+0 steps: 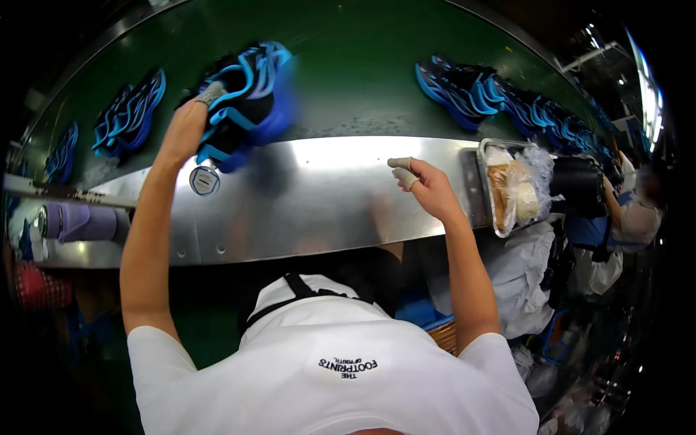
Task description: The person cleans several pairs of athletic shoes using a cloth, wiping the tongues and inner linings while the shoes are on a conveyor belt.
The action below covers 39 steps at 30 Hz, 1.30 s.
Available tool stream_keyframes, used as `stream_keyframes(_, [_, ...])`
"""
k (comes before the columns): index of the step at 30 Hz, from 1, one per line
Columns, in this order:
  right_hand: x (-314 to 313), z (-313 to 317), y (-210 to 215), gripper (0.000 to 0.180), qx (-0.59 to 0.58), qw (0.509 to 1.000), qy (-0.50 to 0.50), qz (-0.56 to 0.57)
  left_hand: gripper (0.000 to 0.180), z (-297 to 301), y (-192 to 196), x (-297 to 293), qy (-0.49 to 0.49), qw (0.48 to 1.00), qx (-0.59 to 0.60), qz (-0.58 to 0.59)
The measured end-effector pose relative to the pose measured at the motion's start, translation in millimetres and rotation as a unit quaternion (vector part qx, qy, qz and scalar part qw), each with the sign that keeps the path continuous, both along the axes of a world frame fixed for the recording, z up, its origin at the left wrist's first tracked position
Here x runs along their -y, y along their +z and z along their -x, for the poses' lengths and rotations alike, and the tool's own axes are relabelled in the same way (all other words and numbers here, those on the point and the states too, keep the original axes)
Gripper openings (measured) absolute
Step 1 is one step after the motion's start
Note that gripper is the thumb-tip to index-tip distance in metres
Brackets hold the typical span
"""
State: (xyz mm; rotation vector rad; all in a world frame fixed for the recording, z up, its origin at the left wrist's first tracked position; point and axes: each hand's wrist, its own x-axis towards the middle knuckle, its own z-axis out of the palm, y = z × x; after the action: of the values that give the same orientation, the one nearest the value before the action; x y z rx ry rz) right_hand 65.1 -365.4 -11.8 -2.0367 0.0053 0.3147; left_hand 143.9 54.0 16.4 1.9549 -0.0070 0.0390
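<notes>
My left hand is closed on black and blue sports shoes, its covered fingertips at the collar opening. The shoes are smeared by motion over the edge of the green belt, and whether one or both are gripped is unclear. Just below them stands a small round container with a pale label. My right hand hovers above the metal ledge with its fingers stretched out and apart. Beige finger covers sit on two of its digits, and nothing shows between them.
More blue and black shoes lie leftward on the belt, with a long row of shoes to the right. A metal tray holds plastic-wrapped items. A purple rolled thing lies at left. Another person is at far right.
</notes>
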Motion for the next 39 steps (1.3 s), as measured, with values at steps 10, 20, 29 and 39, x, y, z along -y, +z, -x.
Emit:
stream_keyframes(10, [164, -126, 26, 0.026, 0.201, 0.950, -0.069, 0.229, 0.038, -52, -82, -51, 0.159, 0.829, 0.135, -0.520])
stream_keyframes(20, [320, -272, -47, 0.067, 0.169, 0.823, -0.065, 0.539, 0.028, 151, -119, 100, -0.054, 0.995, 0.025, -0.083])
stream_keyframes(29, [200, -232, -28, 0.038, 0.101, 0.875, 0.050, 0.472, 0.029, 145, -101, 129, -0.077, 0.995, -0.067, -0.004])
stream_keyframes(39, [-88, 0, 23, 0.034, 0.097, 0.914, 0.216, 0.328, 0.068, 110, -50, 176, 0.076, 0.987, 0.122, -0.078])
